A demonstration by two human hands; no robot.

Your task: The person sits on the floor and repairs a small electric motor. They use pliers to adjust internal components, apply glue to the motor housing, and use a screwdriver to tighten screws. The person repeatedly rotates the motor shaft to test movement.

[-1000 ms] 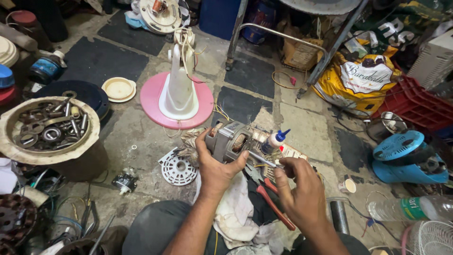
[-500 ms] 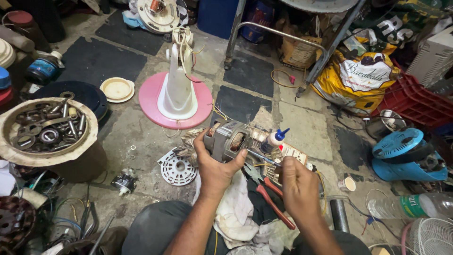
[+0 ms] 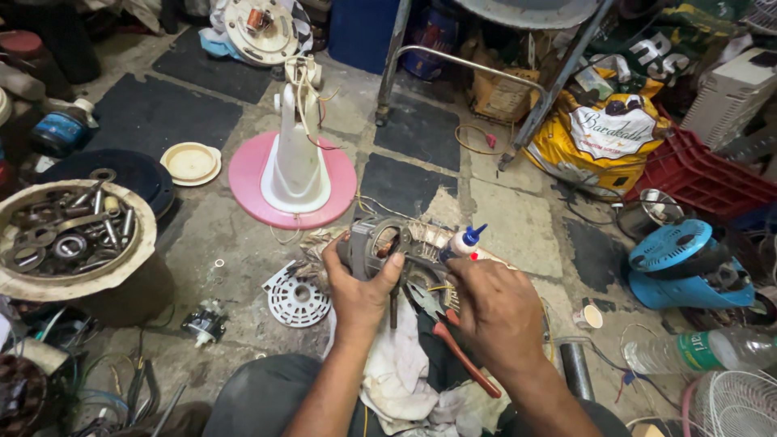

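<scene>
My left hand [image 3: 362, 285] grips a grey metal fan motor [image 3: 387, 243] with copper windings, held over my lap. My right hand [image 3: 495, 303] is at the motor's right end, fingers curled against it near loose yellow wires; what it pinches is hidden. A small white bottle with a blue nozzle [image 3: 463, 241] stands just behind the right hand. Red-handled pliers [image 3: 455, 348] lie on a dirty white cloth [image 3: 405, 372] under my hands. A white vented round cover [image 3: 298, 296] lies on the floor left of the motor.
A pink and white fan base [image 3: 293, 174] stands ahead. A bowl of metal parts [image 3: 65, 243] is at left, a cream lid [image 3: 190, 163] beyond it. A blue fan housing [image 3: 676, 263], red crate [image 3: 712, 178], yellow sack [image 3: 603, 137] and plastic bottle [image 3: 704, 350] are at right.
My left hand has turned the motor and lowered it slightly. My right hand has moved up from the pliers to the motor's right end.
</scene>
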